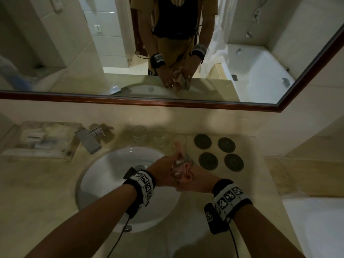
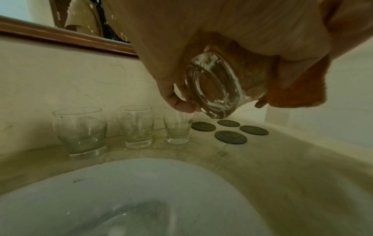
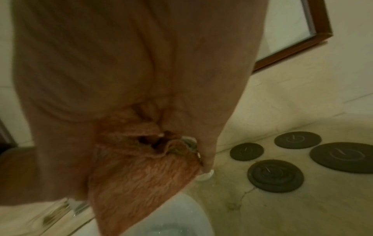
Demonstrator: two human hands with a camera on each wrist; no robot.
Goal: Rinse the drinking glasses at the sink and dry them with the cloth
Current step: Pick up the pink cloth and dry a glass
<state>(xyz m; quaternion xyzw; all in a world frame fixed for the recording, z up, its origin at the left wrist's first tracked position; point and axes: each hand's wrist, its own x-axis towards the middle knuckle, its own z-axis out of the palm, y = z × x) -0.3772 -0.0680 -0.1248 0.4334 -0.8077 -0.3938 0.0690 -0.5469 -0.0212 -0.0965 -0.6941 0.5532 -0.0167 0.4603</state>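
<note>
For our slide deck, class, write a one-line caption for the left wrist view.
Left hand grips a tilted glass against an orange cloth, above three upright glasses and four dark coasters.

No legible text or labels.

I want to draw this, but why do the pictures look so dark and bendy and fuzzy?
Head view: dim yellowish light, and the wide lens bends the mirror frame. Left wrist view: the held glass shows bright glints, the left hand is close and soft, the sink is blurred. Right wrist view: the right hand and cloth are smeared; the coasters stay sharper.
</note>
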